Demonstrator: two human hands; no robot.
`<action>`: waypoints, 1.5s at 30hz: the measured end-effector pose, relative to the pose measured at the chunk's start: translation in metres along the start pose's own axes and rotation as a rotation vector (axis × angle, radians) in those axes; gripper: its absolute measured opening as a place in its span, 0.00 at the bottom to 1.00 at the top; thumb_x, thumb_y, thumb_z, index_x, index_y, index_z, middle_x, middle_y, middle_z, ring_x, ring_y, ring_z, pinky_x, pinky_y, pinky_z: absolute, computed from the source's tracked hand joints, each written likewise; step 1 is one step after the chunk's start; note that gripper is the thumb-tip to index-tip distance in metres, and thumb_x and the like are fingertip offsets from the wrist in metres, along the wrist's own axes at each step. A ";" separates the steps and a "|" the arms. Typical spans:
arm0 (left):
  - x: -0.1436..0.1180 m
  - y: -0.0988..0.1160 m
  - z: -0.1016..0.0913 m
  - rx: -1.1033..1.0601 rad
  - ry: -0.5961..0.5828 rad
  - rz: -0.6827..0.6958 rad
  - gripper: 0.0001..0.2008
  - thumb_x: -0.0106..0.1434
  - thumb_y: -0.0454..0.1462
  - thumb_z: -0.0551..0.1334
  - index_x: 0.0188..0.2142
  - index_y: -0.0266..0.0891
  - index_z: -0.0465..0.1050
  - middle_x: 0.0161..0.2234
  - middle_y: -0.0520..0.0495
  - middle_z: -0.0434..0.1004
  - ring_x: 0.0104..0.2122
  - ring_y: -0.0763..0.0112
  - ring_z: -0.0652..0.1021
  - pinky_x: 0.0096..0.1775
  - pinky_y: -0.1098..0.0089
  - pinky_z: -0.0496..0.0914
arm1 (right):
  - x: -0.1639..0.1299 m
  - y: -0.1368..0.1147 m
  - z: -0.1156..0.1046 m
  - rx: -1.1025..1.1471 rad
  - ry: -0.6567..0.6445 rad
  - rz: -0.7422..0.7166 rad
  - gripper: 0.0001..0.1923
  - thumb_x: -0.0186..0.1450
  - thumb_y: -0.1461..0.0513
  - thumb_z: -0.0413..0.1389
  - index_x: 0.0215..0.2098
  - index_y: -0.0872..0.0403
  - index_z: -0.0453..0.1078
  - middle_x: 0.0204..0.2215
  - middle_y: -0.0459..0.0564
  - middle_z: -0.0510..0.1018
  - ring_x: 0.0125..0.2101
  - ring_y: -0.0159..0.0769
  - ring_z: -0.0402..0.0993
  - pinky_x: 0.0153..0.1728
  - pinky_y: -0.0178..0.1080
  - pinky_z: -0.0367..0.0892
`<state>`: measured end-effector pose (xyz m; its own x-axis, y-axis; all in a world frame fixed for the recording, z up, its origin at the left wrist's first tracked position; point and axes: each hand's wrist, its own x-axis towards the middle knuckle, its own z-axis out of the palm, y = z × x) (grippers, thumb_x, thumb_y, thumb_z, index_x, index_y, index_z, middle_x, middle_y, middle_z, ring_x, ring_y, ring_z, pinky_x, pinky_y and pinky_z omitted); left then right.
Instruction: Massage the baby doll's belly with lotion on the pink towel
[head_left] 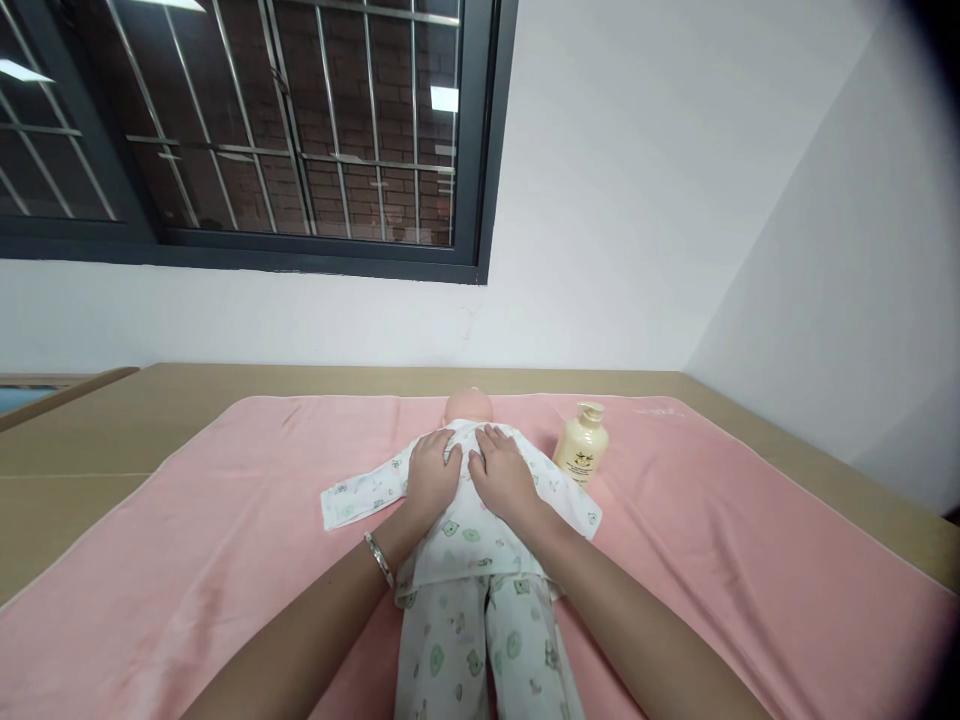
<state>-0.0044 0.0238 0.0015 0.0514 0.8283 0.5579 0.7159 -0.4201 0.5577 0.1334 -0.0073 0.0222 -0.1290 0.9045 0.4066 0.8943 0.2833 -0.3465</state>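
Pressing doll (pixel 465 520), hands (pixel 433 478) (bottle (pixel 581 444) label unreadable)

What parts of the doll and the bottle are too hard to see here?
- Doll: in the head view its feet are cut off by the bottom edge.
- Doll's chest: covered by the left hand and right hand, which lie flat on it.
- Doll's face: the head points away, so only its top shows.
- Bottle: the label print is too small to read.
- Towel: its near edge is cut off.
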 end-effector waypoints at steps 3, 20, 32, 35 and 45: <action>0.002 0.001 -0.001 0.077 -0.040 0.003 0.18 0.65 0.37 0.51 0.50 0.33 0.72 0.51 0.38 0.76 0.53 0.56 0.73 0.57 0.54 0.64 | -0.003 -0.004 -0.003 -0.018 -0.017 0.001 0.25 0.72 0.60 0.42 0.63 0.63 0.61 0.62 0.62 0.64 0.64 0.47 0.54 0.63 0.49 0.49; -0.013 0.040 -0.017 0.521 -0.167 -0.017 0.16 0.69 0.36 0.47 0.40 0.33 0.74 0.39 0.35 0.78 0.42 0.54 0.79 0.40 0.62 0.71 | 0.006 0.010 -0.018 0.056 -0.117 -0.140 0.21 0.72 0.58 0.45 0.60 0.56 0.64 0.64 0.58 0.62 0.65 0.44 0.54 0.63 0.49 0.51; 0.004 0.008 -0.007 0.262 -0.182 -0.039 0.22 0.64 0.35 0.48 0.52 0.27 0.70 0.55 0.31 0.72 0.58 0.54 0.70 0.60 0.57 0.60 | -0.016 -0.020 -0.011 -0.118 -0.006 -0.079 0.23 0.71 0.61 0.42 0.57 0.66 0.67 0.55 0.64 0.72 0.59 0.49 0.64 0.61 0.45 0.55; 0.000 0.003 0.000 0.237 -0.089 -0.020 0.23 0.64 0.35 0.48 0.54 0.28 0.69 0.56 0.32 0.71 0.58 0.54 0.69 0.62 0.54 0.59 | -0.016 -0.018 -0.012 -0.098 -0.019 -0.069 0.22 0.71 0.60 0.43 0.56 0.62 0.69 0.56 0.62 0.72 0.59 0.48 0.64 0.60 0.45 0.57; -0.006 0.004 0.001 0.158 -0.030 -0.029 0.21 0.66 0.37 0.49 0.54 0.31 0.70 0.56 0.34 0.71 0.58 0.53 0.69 0.61 0.51 0.60 | 0.004 0.004 -0.020 0.127 -0.084 -0.017 0.27 0.69 0.58 0.46 0.63 0.62 0.61 0.63 0.60 0.63 0.65 0.45 0.55 0.63 0.46 0.51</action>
<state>-0.0014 0.0178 -0.0005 0.0476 0.8509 0.5231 0.8176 -0.3340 0.4689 0.1454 -0.0086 0.0396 -0.1844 0.9211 0.3429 0.8307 0.3325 -0.4466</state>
